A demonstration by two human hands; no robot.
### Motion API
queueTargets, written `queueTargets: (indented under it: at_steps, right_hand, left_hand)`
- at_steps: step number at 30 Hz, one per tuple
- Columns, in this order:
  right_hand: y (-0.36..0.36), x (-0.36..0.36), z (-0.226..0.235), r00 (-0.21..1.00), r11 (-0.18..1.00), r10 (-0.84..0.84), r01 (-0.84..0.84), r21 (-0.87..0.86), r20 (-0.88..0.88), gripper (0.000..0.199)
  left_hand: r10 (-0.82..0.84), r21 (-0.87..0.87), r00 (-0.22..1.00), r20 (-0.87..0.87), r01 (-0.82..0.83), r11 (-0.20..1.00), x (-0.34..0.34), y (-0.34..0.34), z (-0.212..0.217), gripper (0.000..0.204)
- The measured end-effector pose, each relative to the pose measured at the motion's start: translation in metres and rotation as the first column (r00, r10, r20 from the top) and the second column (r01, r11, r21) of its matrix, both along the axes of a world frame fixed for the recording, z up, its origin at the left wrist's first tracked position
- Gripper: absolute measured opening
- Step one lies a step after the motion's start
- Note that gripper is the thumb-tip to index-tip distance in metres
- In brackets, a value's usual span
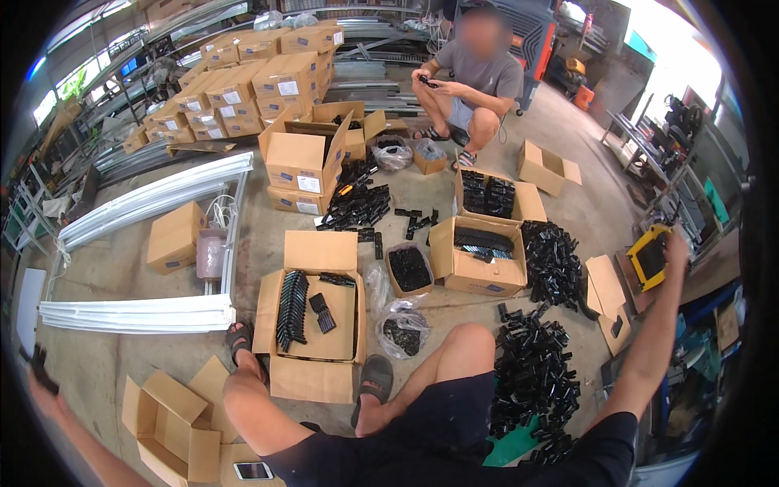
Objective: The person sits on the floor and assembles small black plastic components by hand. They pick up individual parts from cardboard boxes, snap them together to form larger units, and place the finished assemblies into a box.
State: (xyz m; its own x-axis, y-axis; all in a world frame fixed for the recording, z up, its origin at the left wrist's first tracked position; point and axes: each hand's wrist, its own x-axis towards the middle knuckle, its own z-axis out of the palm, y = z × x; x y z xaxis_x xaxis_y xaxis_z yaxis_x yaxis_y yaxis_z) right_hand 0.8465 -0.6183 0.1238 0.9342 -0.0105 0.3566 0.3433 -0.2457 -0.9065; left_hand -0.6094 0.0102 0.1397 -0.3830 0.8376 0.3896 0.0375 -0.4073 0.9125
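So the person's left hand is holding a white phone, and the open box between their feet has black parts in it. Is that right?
Not quite: the head view shows the left hand holding a dark object, not a phone. The open box between their feet does have black parts in it.

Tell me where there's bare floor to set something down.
Bare concrete floor shows between the two white bundles, left of the brown box, and again between the open carton at upper right and the metal bench. It's crowded beside your right knee, where loose black parts heap up, and around the part-filled cartons in the middle.
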Motion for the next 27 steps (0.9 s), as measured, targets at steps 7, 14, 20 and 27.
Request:
queueTargets:
  at_steps: [7, 14, 20, 27]
  right_hand:
    - [0.391, -0.362, -0.051, 0.583, 0.562, 0.808, -0.719, -0.41, 0.085, 0.036]
    - [0.475, -0.574, -0.092, 0.165, 0.164, 0.986, -0.986, -0.039, -0.008, 0.028]
    - [0.488, -0.595, -0.179, 0.1, 0.141, 0.983, -0.949, 0.283, -0.155, 0.011]
    - [0.5, -0.597, -0.211, 0.071, 0.26, 0.947, -0.74, 0.62, -0.312, 0.006]
  left_hand:
    - [-0.394, 0.061, 0.893, 0.22, 0.391, 0.919, 0.465, -0.009, -0.096, 0.023]
    - [-0.511, -0.034, 0.714, 0.478, 0.597, 0.802, 0.675, -0.082, -0.142, 0.009]
    - [-0.528, -0.171, 0.774, 0.35, 0.607, 0.776, 0.706, -0.098, -0.195, 0.014]
    - [-0.545, -0.235, 0.771, 0.329, 0.626, 0.744, 0.714, -0.09, -0.222, 0.014]
